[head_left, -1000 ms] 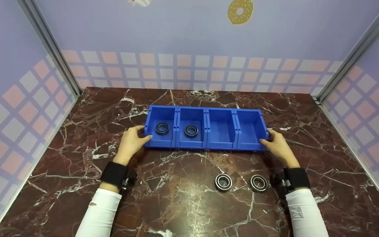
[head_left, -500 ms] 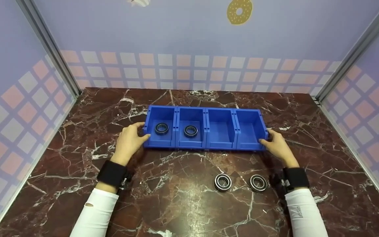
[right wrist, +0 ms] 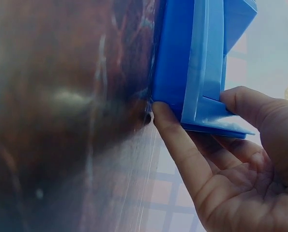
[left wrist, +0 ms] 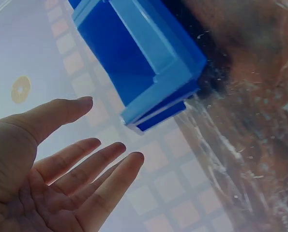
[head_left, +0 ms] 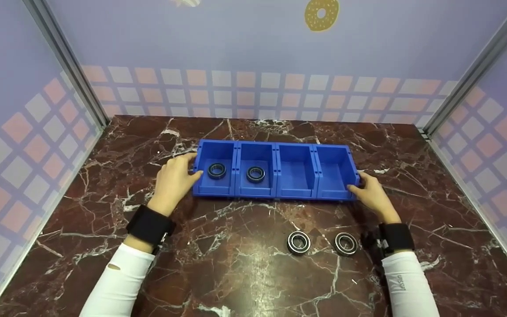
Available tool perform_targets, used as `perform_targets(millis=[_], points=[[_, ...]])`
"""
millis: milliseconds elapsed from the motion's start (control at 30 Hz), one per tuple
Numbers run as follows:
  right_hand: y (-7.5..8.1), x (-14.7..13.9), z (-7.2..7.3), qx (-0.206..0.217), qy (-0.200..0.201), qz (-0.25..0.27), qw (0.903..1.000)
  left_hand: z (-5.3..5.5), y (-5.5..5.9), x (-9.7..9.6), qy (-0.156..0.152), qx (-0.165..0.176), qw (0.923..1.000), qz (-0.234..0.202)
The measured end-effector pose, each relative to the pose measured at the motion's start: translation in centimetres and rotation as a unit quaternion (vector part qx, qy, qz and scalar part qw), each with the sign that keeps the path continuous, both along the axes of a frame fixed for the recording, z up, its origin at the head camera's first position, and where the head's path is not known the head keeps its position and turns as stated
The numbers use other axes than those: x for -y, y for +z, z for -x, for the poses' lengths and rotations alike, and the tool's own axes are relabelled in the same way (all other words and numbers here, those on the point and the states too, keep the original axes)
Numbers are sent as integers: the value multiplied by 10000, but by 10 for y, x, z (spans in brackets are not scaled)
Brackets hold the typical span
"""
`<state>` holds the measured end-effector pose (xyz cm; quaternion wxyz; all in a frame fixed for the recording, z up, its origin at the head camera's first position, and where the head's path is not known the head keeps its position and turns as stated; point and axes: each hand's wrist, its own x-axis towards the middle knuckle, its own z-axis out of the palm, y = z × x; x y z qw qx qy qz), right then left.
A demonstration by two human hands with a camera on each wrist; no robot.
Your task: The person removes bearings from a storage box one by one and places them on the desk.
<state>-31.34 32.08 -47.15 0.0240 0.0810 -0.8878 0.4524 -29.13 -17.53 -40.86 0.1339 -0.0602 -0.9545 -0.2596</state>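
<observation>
A row of joined blue storage bins [head_left: 296, 193] stands on the marbled table in the head view. One ball bearing [head_left: 216, 177] lies in the leftmost compartment and another bearing [head_left: 255, 180] in the one beside it; the two right compartments hold nothing. My left hand [head_left: 172, 182] is at the left end of the row. In the left wrist view, its thumb and fingers are spread, apart from the bin. At the opposite end my right hand [head_left: 373, 196] grips the side wall, thumb over the rim and fingers against the outside, as the right wrist view shows.
Two more bearings, a left one [head_left: 298, 252] and a right one [head_left: 346, 253], lie flat on the table [head_left: 235, 264] in front of the bins. Patterned panels [head_left: 253, 48] enclose the table at the back and both sides.
My left hand has shifted slightly up along the left end of the bins, its forearm swinging outward to the left. The right hand, bins and bearings stay in place.
</observation>
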Motion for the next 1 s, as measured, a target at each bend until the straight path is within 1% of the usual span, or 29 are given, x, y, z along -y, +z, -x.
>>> perform_targets(millis=[100, 267, 433, 567, 733, 867, 1000], points=[[0, -1, 1, -11, -5, 11, 10000, 0, 7, -6, -105, -112, 9997, 209], [0, 0, 1, 21, -27, 67, 10000, 2, 16, -15, -333, -231, 9985, 367], [0, 1, 2, 124, -22, 170, 9998, 5, 24, -21, -624, -193, 9967, 483], [0, 1, 1, 105, -26, 114, 9999, 9, 29, -28, -866, -148, 9948, 514], [2, 0, 0, 81, 23, 104, 9999, 15, 30, -41, -1121, -225, 9920, 545], [2, 0, -1, 35, 30, 135, 9999, 20, 27, -53, -1306, -367, 9888, 621], [0, 0, -1, 98, 26, 165, 9998, 24, 25, -65, -1414, -436, 9862, 748]])
